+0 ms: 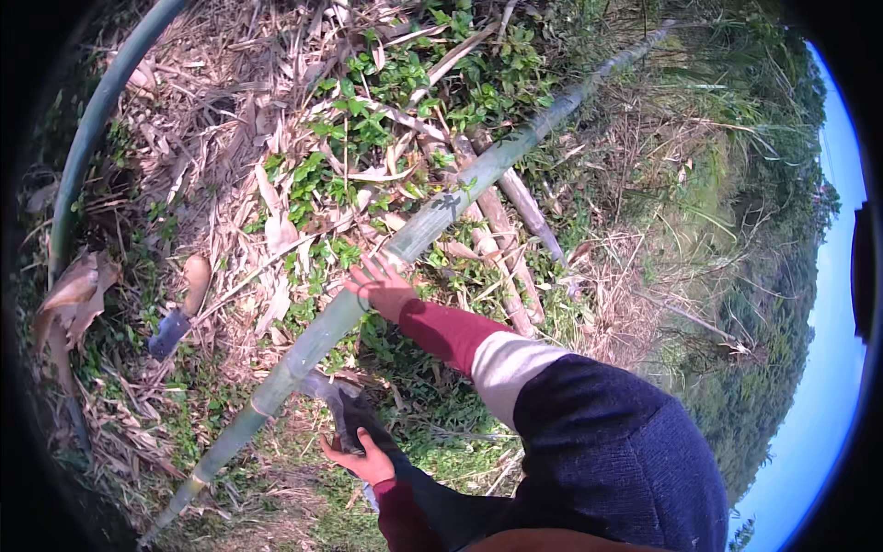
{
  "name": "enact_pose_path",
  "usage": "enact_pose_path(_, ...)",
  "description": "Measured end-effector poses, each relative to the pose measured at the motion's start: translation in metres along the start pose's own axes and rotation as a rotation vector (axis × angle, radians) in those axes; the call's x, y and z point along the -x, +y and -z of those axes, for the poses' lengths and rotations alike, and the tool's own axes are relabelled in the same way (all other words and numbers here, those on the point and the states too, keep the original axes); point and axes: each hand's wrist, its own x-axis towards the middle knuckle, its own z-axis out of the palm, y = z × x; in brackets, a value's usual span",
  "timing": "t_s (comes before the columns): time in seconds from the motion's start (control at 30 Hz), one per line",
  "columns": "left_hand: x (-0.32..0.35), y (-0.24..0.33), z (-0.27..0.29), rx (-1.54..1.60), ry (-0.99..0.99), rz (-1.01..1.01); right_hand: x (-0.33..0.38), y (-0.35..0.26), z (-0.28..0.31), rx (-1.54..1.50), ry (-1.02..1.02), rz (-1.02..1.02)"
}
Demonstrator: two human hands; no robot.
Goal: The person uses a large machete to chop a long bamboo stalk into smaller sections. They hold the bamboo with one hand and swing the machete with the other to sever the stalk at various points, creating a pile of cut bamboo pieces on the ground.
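A long green bamboo pole (322, 329) runs slantwise from the lower left to the upper right. My right hand (382, 287) lies on top of it near a pale joint, with fingers spread rather than wrapped round. Lower down, my left hand (363, 458) is open beside my dark trouser leg (405, 465), thumb and fingers apart and nothing in them. My foot (324, 386) shows just below the pole. On the ground to the left lies a tool with a wooden handle (196, 281) and a short bluish blade (169, 333), partly among the leaves.
Another green bamboo stem (89, 133) curves along the left rim, with a dry brown sheath (78, 290) near it. Several cut wooden pieces (506, 225) lie beneath the pole. Dry leaves and green plants cover the ground; a wooded slope (773, 340) rises at right.
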Motion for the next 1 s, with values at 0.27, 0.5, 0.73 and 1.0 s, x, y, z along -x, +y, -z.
enact_pose_path(0.27,0.017,-0.021,-0.024,0.051,-0.324,0.006,0.017,0.020,-0.067,1.506,-0.255,-0.146)
enact_pose_path(0.5,-0.012,-0.049,-0.010,-0.049,-0.217,-0.039,0.012,-0.023,0.010,0.334,-0.053,-0.157)
enact_pose_path(0.73,-0.032,-0.031,-0.001,-0.023,-0.139,-0.058,-0.086,-0.057,0.072,-0.062,0.332,0.131)
enact_pose_path(1.0,-0.056,-0.016,0.018,0.122,-0.167,-0.047,-0.280,-0.181,0.125,0.031,0.563,0.499)
